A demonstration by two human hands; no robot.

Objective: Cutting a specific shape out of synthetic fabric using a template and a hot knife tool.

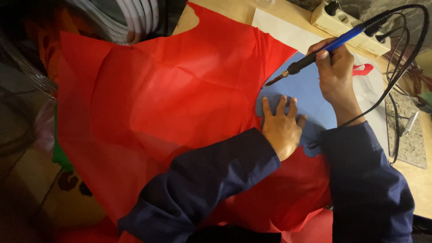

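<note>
blue template sheet (pixel 310 96) lies flat on top of the red fabric (pixel 180 103), toward the right of the bench (pixel 418 180), and that's where i'm working. my left hand (pixel 281 126) is spread flat on the template's near edge, fingers splayed and grasping nothing, which reads as pinning sheet and cloth together so neither slips. my right hand (pixel 335 72) has its grip clenched around the blue-handled soldering iron (pixel 315 55) like a pen, the dark tip angled down to where the template's curved edge meets the red cloth; i can't tell if it's touching. a black cord (pixel 405 54) loops from the handle back past my right sleeve, clear of the cloth. a white sheet (pixel 288 31) lies under the template, and a cream power strip (pixel 342 22) sits at the bench's far edge.
</note>
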